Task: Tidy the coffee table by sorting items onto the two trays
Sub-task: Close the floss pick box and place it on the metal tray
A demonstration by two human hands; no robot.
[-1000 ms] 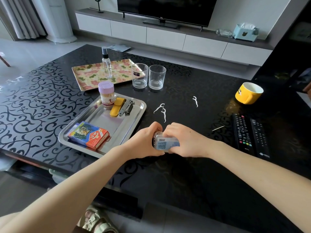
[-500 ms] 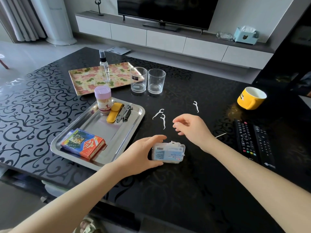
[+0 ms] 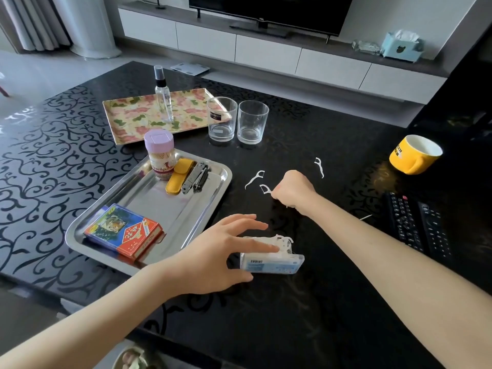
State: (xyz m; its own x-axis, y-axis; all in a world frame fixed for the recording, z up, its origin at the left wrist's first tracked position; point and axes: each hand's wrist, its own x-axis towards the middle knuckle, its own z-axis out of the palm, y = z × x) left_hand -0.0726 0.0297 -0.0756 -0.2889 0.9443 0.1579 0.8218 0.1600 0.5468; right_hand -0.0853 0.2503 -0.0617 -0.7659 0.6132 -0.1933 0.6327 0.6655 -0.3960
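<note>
Occupying most of the view, the surface (image 3: pixel 332 302) is a glossy black top with a scrollwork pattern. Beyond it runs a low white cabinet (image 3: pixel 266 50) with a television (image 3: pixel 269 9) and a pale blue tissue box (image 3: pixel 401 47) on top.

Two trays sit on the surface. The floral tray (image 3: pixel 127 115) is rectangular, printed in pink and green, and carries one clear spray bottle (image 3: pixel 163 94), upright. The metal tray (image 3: pixel 186 214) is polished steel with rounded corners. It holds one toothpick jar (image 3: pixel 161 155) with a lilac lid, one yellow case (image 3: pixel 179 175), one metal nail clipper (image 3: pixel 195 177) and one card box (image 3: pixel 123 233) printed in red and blue.

Two clear glasses (image 3: pixel 222 118) stand side by side just beside the floral tray. One yellow mug (image 3: pixel 414 153) lies tilted at the right. Two black remotes (image 3: pixel 418 227) lie parallel near the right edge.

Three white plastic floss picks are loose on the surface: one floss pick (image 3: pixel 254 179), a second pick (image 3: pixel 319 166) well apart to the right, and a third pick (image 3: pixel 265 189).

The left hand (image 3: pixel 213 258) rests with fingers spread on the open floss box (image 3: pixel 271 259), a clear rectangular case with picks protruding. The right hand (image 3: pixel 294 191) has its fingers pressed together, pinching the third pick.
</note>
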